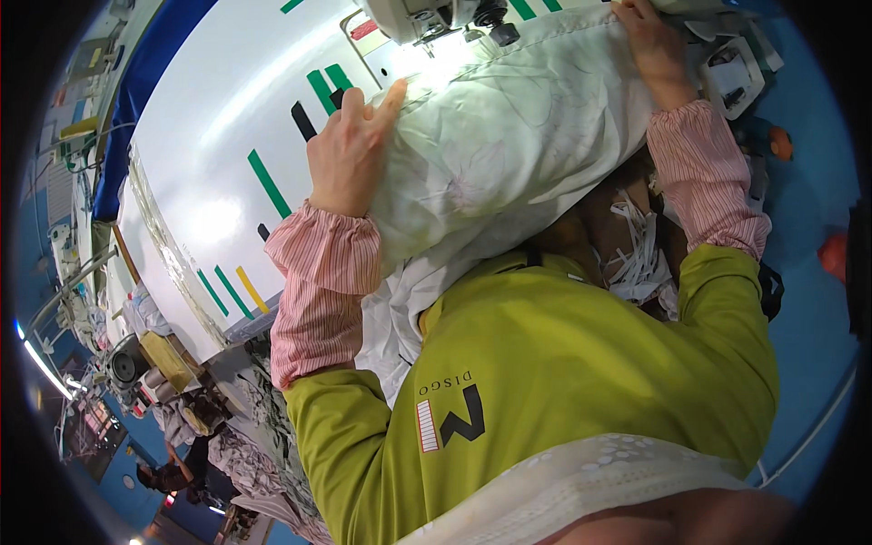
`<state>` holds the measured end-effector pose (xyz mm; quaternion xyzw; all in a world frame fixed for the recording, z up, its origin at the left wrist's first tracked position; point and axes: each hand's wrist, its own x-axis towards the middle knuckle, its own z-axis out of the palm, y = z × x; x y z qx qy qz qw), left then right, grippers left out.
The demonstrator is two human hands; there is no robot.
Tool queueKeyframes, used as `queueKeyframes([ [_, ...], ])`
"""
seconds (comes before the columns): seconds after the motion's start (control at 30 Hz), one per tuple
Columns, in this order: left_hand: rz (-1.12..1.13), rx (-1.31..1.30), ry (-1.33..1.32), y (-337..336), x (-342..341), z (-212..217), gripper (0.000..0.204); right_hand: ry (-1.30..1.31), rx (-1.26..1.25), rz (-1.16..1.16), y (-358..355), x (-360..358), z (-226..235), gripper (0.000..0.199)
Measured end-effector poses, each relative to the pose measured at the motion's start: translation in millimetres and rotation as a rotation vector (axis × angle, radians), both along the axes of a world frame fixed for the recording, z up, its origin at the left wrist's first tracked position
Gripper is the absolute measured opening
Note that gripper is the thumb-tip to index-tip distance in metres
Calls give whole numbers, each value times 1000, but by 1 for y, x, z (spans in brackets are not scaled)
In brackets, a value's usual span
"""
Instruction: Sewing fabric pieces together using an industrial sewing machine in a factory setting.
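- Quilt [495, 154]: one bulky white padded quilt with a faint flower print, bunched between the person's chest and the sewing machine, lying across the near edge of the white table and spilling down toward the lap.
- Nearest the camera, one pale dotted cloth [581, 495] lies across the bottom of the view, over the yellow-green shirt [581, 363].
- Two pink striped sleeve covers are worn over the forearms, one on the left [318, 291] and one on the right [704, 173].
- One bundle of white strips [636, 254] sits in the dark gap under the quilt, beside the right elbow.
- Left hand [350, 150]: one hand, fingers spread and flat, pressing against the left side of the quilt where it meets the table; it clamps nothing.
- Right hand [654, 41]: one hand, resting palm down on the top right of the quilt, close to the machine; its fingertips run out of the picture, so I cannot tell whether they pinch the fabric.
- Table [227, 100]: one glossy white top carrying several green strips, two black ones and one yellow one.
- Sewing machine [427, 18]: one white machine at the far edge; the quilt's far edge sits right under it, hiding the needle area.
- At the lower left, beyond the table, grey fabric [245, 436] is piled up.
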<state>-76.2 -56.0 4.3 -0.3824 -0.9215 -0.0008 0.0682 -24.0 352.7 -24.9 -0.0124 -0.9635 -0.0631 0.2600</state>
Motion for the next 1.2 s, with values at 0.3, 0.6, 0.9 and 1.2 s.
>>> queueKeyframes([
  [0.3,-11,13,30,2,-1,0,55,65,239,-140,9,15,-28,23],
  [0.6,-46,117,28,-6,-4,-8,51,-2,316,-116,9,15,-29,39],
  [0.9,-43,105,33,-7,-4,-9,47,-53,331,-156,8,17,-33,36],
  [1.2,-53,175,-2,-7,-5,-9,43,346,285,113,-5,12,5,40],
])
